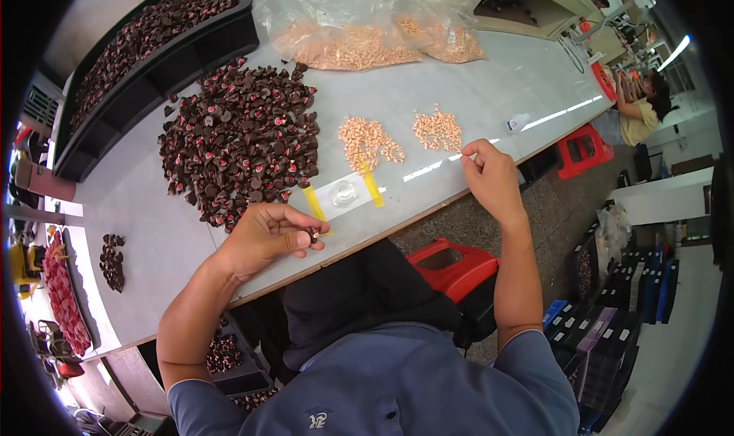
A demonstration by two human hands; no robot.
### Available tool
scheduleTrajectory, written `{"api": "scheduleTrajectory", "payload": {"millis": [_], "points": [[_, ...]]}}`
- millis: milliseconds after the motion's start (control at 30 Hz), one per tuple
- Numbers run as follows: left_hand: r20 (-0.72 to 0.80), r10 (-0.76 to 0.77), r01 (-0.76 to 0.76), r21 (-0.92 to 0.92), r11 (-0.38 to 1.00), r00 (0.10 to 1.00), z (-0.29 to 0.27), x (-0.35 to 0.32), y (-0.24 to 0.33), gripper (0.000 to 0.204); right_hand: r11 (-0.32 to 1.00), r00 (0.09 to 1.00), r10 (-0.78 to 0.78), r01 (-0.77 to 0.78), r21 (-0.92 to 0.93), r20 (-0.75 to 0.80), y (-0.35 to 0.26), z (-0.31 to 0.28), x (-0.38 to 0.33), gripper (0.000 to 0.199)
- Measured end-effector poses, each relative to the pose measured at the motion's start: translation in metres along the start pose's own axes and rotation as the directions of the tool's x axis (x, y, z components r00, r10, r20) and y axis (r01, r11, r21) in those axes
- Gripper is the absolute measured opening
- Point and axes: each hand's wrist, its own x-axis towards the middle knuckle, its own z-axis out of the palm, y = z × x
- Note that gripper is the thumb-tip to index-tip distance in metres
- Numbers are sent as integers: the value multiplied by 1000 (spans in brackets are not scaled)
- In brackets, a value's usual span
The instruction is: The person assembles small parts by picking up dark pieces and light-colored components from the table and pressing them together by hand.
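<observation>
At the table's near edge, my left hand (264, 243) pinches a small dark brown piece (313, 235) between thumb and fingers. To the right, my right hand (495, 183) has thumb and forefinger pressed together; whatever they hold, if anything, is too small to name. Close by that hand lies a small heap of tiny peach-coloured pieces (438, 131), with a second peach heap (367, 141) left of it. Between my hands, a white strip (327, 197) with a clear round dish (345, 194) is bordered by yellow tape (373, 188). A large pile of dark brown pieces with red-and-white spots (241, 134) spreads beyond my left hand.
A black bin (160, 50) full of dark pieces stands far left. Clear bags (359, 46) of peach pieces lie at the back. A small dark group (112, 262) sits left. Red stools (451, 266) stand beside the table; another person (642, 111) sits far right.
</observation>
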Motion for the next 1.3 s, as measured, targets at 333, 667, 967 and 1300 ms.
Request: {"api": "scheduleTrajectory", "payload": {"millis": [333,667,967,1300], "points": [[-6,14,-14,-9,1000,1000,5,3,-2,27,981,996,-84,83,-173,2,-4,18,16,11],[45,-8,9,-26,1000,999,1,3,0,22,982,997,-25,39,-187,77,-10,21,19,12],[75,-28,30,-34,999,997,5,-1,4,23,994,993,-62,70,-82,103,-23,25,12,9],[157,-81,75,48,996,984,4,0,3,20,766,855,-487,320,558,178,-131,71,-57,9]]}}
